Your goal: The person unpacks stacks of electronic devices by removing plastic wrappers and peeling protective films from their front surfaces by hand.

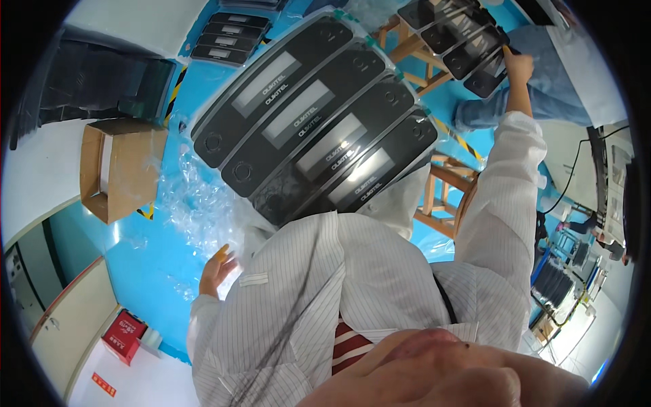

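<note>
My right hand (519,68) up high, arm stretched out, fingers pinching edge of far stack of black flat devices in clear wrap (461,41). That stack sits over wooden stool (410,51). My left hand (217,268) down low by my side, fingers loosely spread, holding nothing. Big stack of same black devices (319,125) leans right in front of my chest. Open cardboard box (119,166) on blue floor (146,261), crumpled clear plastic (193,200) just beside it.

A person in a striped white coat is carrying a stack of four black flat packages (319,122) against the chest. The right hand (519,68) is reaching up to a second stack of black packages (461,37), while the left hand (217,268) is hanging open above the blue floor (142,258), beside a cardboard box (122,166).
</note>
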### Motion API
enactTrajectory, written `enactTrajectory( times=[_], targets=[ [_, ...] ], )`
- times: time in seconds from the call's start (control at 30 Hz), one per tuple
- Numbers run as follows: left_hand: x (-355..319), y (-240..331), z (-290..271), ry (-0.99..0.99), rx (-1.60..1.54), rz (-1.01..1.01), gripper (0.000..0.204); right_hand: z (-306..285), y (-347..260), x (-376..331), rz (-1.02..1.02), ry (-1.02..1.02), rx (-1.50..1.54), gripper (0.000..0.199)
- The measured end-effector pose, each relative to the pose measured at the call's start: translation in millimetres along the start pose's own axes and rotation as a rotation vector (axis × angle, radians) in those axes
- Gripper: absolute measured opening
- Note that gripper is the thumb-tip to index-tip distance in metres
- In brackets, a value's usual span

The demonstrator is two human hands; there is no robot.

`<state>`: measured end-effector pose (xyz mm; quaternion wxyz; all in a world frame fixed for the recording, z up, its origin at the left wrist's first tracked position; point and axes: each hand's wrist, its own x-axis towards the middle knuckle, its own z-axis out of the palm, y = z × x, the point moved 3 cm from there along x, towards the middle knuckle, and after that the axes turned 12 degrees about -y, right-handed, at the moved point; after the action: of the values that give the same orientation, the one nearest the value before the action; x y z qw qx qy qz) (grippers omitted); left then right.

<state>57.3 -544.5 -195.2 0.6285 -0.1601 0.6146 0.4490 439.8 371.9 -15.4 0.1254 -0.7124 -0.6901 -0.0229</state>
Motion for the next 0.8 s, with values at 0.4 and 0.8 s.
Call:
enactTrajectory(
  times=[0.4, 0.8],
  targets=[
    [-14.5, 208.0, -12.2, 0.095, 1.384, -0.603, 0.043, -49.7, -222.0, -296.0, -1.186, -0.133, 0.315, 0.038],
    [-5.3, 160.0, -21.4, 0.574, 2.109, -0.062, 0.038, -54.5, -218.4, -292.5, -1.219, -0.054, 0.214, 0.019]
  ],
)
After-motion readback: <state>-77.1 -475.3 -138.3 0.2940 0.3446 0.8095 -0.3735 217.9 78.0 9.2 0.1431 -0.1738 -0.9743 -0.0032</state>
